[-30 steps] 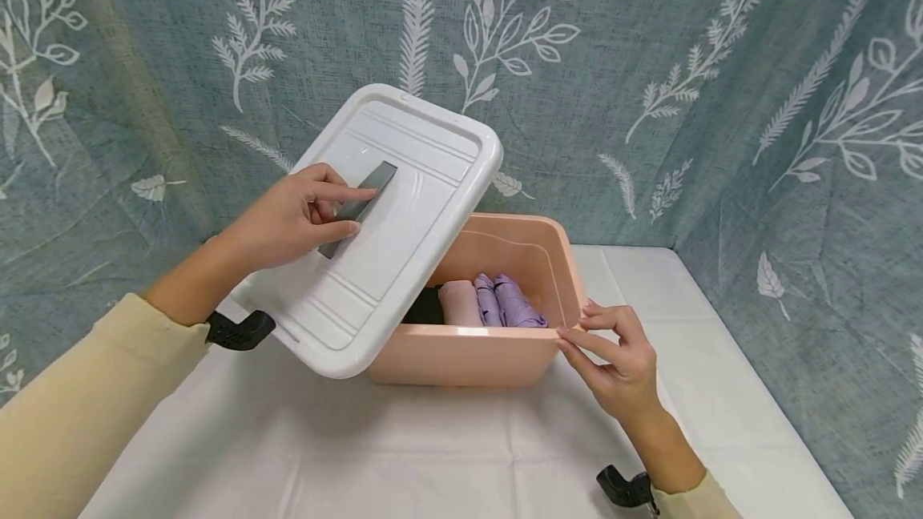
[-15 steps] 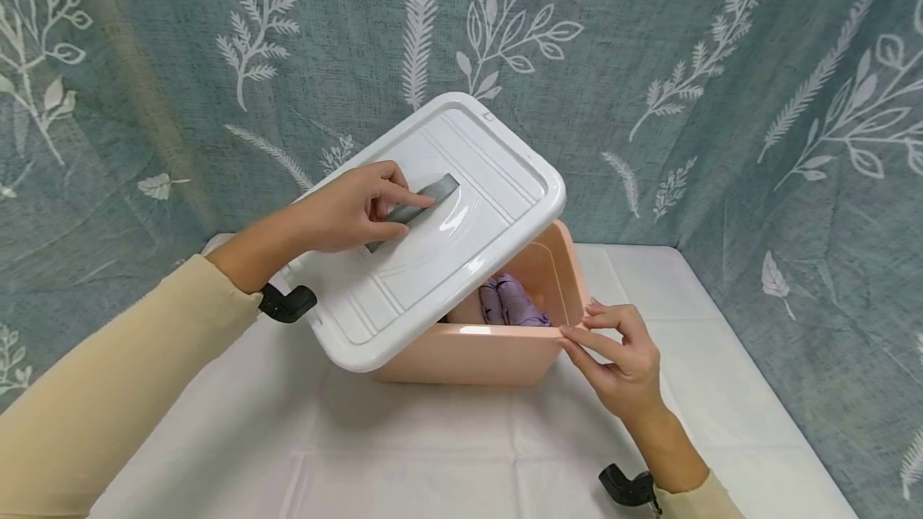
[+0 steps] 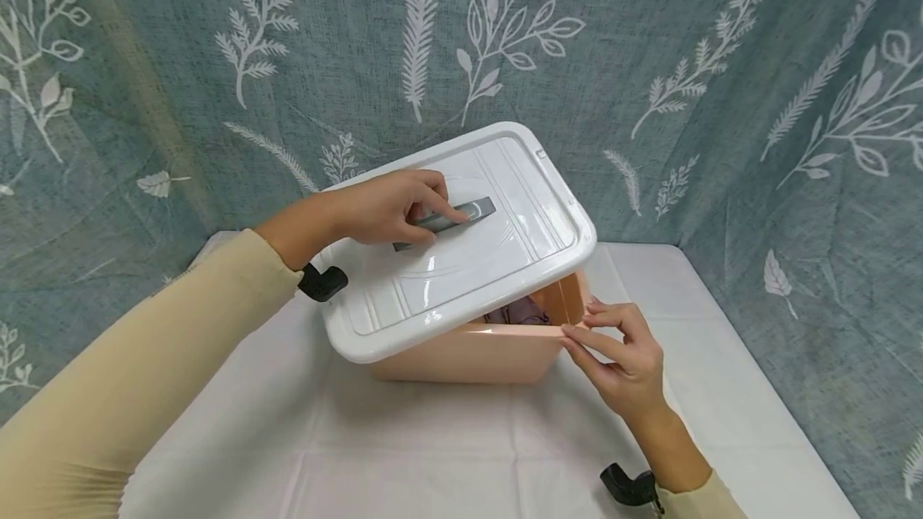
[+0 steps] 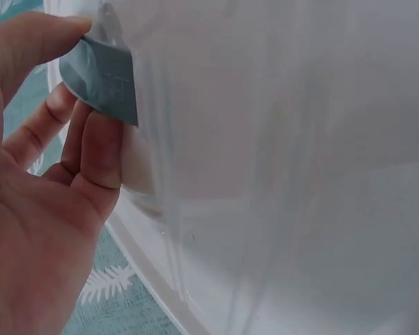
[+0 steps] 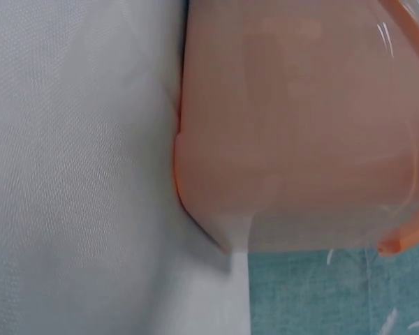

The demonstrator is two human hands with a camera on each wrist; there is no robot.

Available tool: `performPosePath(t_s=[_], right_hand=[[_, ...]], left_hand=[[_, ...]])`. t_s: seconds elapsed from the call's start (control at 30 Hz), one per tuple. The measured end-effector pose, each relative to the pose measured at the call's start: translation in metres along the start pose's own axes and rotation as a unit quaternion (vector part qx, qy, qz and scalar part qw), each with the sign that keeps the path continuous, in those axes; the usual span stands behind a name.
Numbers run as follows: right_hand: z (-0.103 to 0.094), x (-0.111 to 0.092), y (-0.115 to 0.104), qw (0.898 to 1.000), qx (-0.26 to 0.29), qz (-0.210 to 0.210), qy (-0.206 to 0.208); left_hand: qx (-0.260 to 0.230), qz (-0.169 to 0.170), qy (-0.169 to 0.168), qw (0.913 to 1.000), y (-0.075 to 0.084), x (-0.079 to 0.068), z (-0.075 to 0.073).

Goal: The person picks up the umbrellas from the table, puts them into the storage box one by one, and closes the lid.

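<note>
A white plastic lid [image 3: 497, 255] hangs tilted over a peach storage bin [image 3: 461, 359], its right end raised and turned toward the back. My left hand [image 3: 385, 207] holds the lid by its grey handle [image 3: 479, 209]; in the left wrist view, thumb and fingers pinch that handle [image 4: 105, 84] from both sides. At the bin's front right corner my right hand [image 3: 623, 359] pinches the rim. Through the gap on the right a rolled purple cloth [image 3: 522, 312] shows inside; the lid hides the other contents. Whether the lid's left end touches the rim, I cannot tell.
A white cloth [image 3: 404, 455] covers the table beneath the bin. Blue-green curtains [image 3: 649, 62] with white leaf patterns hang behind and at both sides. Each wrist carries a black camera mount [image 3: 323, 283]. In the right wrist view, the bin's outer wall [image 5: 300, 139] fills much of the frame.
My left hand has moved the lid right and lowered it to a flatter angle over the bin, covering most of the rolled cloths. My right hand stays at the corner.
</note>
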State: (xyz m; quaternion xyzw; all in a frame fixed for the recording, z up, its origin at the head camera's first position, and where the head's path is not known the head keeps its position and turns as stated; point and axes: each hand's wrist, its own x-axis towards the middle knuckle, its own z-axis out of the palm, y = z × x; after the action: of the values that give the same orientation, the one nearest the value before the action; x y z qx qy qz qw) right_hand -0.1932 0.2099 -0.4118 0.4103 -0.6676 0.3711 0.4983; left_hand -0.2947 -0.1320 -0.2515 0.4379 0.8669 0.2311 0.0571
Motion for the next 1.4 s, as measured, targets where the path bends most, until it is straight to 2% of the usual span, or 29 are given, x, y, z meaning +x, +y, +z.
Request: performPosePath(t_s=[0.3, 0.57, 0.73, 0.93, 1.13, 1.4], right_hand=[[-0.006, -0.001, 0.001, 1.0, 0.011, -0.003, -0.008], [-0.003, 0.009, -0.002, 0.997, 0.006, -0.063, 0.05], [-0.002, 0.015, -0.004, 0.995, -0.001, -0.049, 0.081], [0.001, 0.02, -0.004, 0.994, 0.0, -0.042, 0.1], [-0.002, 0.019, -0.002, 0.997, -0.004, -0.013, 0.07], [-0.004, 0.015, -0.002, 0.999, 0.005, -0.008, 0.046]], left_hand=[[-0.009, 0.006, -0.05, 0.9987, -0.001, 0.011, 0.0], [-0.021, -0.006, -0.086, 0.996, -0.001, 0.023, 0.002], [-0.027, -0.011, -0.099, 0.9946, 0.001, 0.029, 0.004], [-0.024, 0.0, -0.109, 0.9937, 0.002, 0.035, 0.009], [-0.029, -0.002, -0.129, 0.9913, 0.004, 0.042, 0.011], [-0.037, 0.001, -0.149, 0.9882, 0.0, 0.046, 0.016]])
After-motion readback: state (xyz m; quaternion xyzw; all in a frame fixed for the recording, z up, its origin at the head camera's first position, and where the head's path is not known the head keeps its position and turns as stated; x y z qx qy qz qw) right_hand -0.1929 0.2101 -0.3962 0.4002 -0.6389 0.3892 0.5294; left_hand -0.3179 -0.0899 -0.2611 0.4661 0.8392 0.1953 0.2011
